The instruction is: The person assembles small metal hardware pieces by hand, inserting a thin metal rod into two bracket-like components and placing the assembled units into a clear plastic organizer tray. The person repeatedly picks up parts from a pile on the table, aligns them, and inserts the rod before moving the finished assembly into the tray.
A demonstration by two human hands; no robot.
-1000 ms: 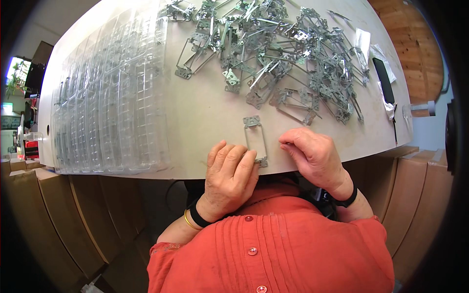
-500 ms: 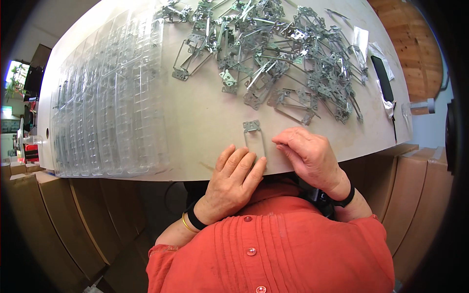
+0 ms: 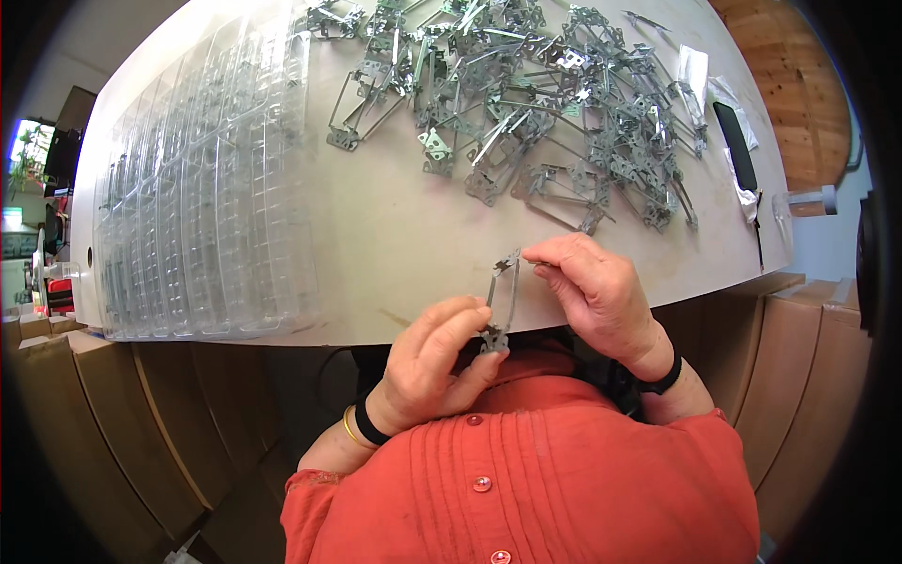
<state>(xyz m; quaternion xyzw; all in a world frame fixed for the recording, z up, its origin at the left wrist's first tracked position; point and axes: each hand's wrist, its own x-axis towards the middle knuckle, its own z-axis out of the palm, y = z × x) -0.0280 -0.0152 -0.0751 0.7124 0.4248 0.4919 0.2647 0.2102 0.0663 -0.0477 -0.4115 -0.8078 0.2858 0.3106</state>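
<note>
A small grey metal bracket frame (image 3: 505, 262), two thin rods with a plate at each end, is tilted up off the table near its front edge. My left hand (image 3: 425, 355) is closed on the frame's near end plate, between thumb and fingers. Beside the far end plate, my right hand (image 3: 599, 299) is closed in a pinch, its fingertips very close to the plate; whether they touch it I cannot tell. Anything inside that pinch is too small or hidden to name. Beyond both hands lies a large tangled heap of similar metal frames (image 3: 554, 103).
Clear plastic trays (image 3: 207, 216) with compartments lie in overlapping rows on the left of the white table (image 3: 376, 244). A black phone-like slab (image 3: 736, 146) rests on white wrapping at the right, near a pointed tool (image 3: 648, 21). Cardboard boxes (image 3: 789, 367) stand below the table.
The bracket frame was flat on the table under my left fingers. It is now lifted and tilted, gripped at its near end. My right hand remains pinched beside it.
</note>
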